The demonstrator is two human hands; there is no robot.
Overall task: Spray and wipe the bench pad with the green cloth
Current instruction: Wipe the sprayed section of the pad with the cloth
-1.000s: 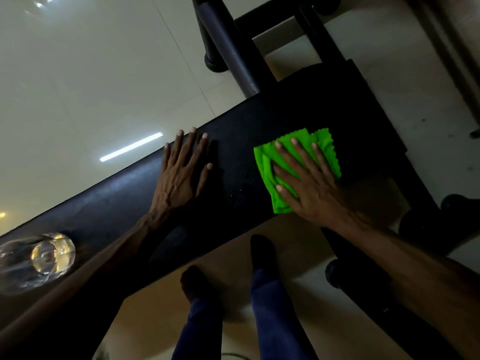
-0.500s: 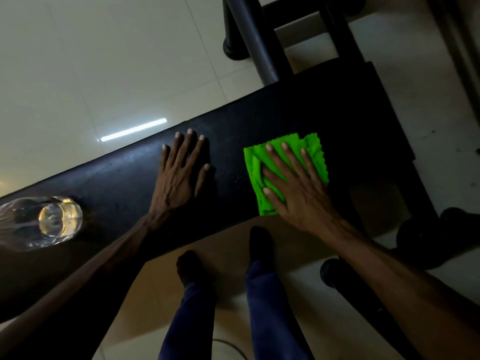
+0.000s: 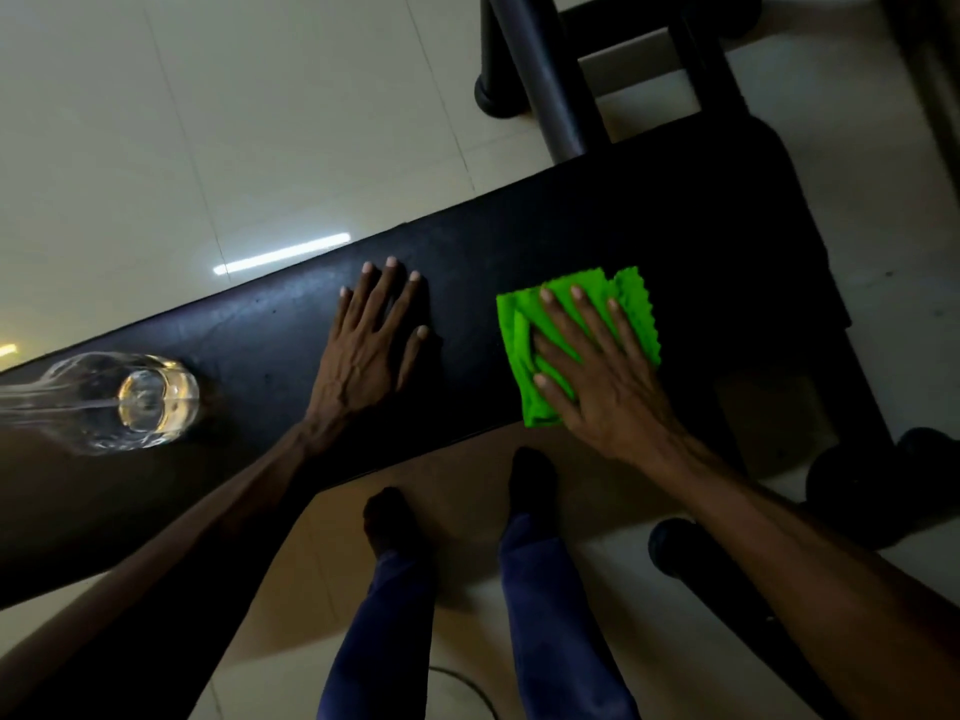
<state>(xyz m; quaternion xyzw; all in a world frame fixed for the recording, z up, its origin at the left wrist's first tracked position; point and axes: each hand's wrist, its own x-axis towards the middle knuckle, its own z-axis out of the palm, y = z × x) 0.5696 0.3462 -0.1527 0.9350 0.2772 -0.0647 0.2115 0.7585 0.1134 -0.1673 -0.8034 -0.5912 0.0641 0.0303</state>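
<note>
Black bench pad (image 3: 571, 241) ran at a slant across the view, its surface dark and faintly scuffed. Right hand (image 3: 602, 376) lay flat on the green cloth (image 3: 636, 309), fingers spread wide, palm pressing the cloth down onto the pad near its near edge. The cloth was folded, with a zigzag-cut hem showing past the fingertips; its lower corner reached the pad's front edge. Left hand (image 3: 371, 345) rested palm-down on the bare pad, fingers splayed, holding nothing, a short way to the left of the cloth and not touching it. Further left on the pad stood a clear bottle (image 3: 130, 402), seen from above and blurred; whether it had a spray head I could not tell. The person's legs in blue trousers (image 3: 550, 615) stood on the pale tiled floor (image 3: 234, 122) just in front of the bench. Black frame tubing (image 3: 545, 80) rose behind the pad
</note>
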